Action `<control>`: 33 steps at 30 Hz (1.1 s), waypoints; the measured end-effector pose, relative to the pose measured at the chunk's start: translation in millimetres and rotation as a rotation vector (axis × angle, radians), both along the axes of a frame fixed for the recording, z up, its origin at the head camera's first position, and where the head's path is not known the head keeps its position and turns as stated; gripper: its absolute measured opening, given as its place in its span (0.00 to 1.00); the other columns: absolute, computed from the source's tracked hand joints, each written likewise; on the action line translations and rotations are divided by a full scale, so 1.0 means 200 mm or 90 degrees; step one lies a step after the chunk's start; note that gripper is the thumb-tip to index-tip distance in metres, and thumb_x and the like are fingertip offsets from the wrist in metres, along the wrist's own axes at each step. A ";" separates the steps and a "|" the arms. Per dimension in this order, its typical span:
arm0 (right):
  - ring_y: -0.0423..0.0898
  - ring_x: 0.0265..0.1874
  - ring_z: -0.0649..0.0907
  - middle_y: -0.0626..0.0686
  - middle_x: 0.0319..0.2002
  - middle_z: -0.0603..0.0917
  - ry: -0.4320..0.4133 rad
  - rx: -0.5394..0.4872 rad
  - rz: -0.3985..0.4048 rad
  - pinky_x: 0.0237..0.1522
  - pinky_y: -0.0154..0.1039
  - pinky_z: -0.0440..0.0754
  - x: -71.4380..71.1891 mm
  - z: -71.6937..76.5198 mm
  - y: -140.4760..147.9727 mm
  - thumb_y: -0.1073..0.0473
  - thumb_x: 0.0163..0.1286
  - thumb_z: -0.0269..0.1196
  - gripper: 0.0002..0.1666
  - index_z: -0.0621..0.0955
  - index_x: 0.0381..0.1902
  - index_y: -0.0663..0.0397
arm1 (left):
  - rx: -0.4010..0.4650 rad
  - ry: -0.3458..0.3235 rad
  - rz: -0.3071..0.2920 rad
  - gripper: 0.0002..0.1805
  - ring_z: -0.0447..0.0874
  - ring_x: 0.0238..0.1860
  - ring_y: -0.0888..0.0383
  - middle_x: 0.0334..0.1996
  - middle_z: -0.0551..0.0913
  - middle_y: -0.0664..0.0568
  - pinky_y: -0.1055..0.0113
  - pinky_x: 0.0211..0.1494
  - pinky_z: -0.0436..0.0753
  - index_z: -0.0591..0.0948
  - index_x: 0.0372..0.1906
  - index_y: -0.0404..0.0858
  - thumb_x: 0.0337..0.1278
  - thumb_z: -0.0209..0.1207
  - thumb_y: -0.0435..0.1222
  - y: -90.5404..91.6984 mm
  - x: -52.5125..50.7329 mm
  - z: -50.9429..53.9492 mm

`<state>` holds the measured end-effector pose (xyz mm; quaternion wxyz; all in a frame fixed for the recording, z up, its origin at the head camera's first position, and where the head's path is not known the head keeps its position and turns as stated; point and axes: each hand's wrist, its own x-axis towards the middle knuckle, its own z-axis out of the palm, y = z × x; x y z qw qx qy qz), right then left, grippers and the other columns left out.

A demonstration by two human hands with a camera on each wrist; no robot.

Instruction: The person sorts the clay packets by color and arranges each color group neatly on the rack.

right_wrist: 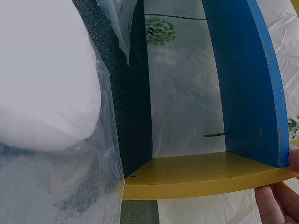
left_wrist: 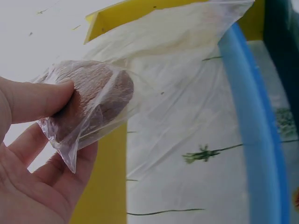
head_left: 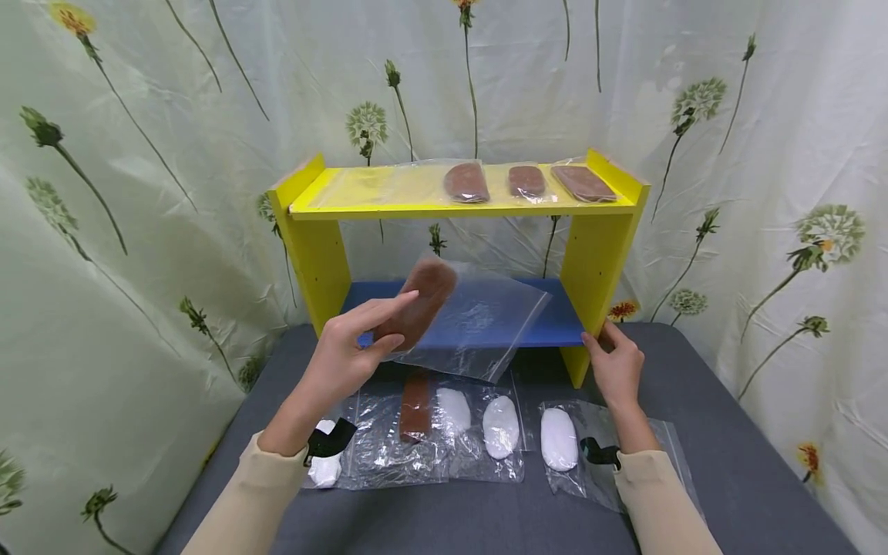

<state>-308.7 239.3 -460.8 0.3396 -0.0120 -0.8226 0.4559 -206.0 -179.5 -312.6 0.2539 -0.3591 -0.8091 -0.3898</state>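
My left hand [head_left: 350,347] pinches a clear bag with a brown slab [head_left: 425,297] inside, held up before the shelf's blue lower board. Thumb and fingers grip the slab [left_wrist: 93,100] at one end in the left wrist view, while the bag's loose part [head_left: 486,316] spreads off to the right. With thumb and fingers, my right hand [head_left: 617,370] grips the front edge of the yellow right side panel [head_left: 602,262], level with the blue board [head_left: 562,320]. That hand's fingers [right_wrist: 271,205] show at the corner in the right wrist view.
Several bagged brown pieces [head_left: 526,182] lie on the yellow top board [head_left: 388,208]. On the dark table [head_left: 451,524], in front of the shelf, are bagged white pieces [head_left: 501,428] and a bagged reddish-brown strip [head_left: 415,408]. Behind hangs a flowered curtain [head_left: 430,92].
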 end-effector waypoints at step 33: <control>0.49 0.46 0.86 0.54 0.47 0.88 -0.004 -0.001 0.003 0.36 0.23 0.76 0.00 -0.01 0.00 0.52 0.69 0.69 0.22 0.84 0.60 0.46 | 0.292 0.011 0.100 0.33 0.84 0.46 0.52 0.57 0.82 0.48 0.67 0.50 0.84 0.79 0.67 0.54 0.57 0.69 0.27 -0.12 -0.28 0.58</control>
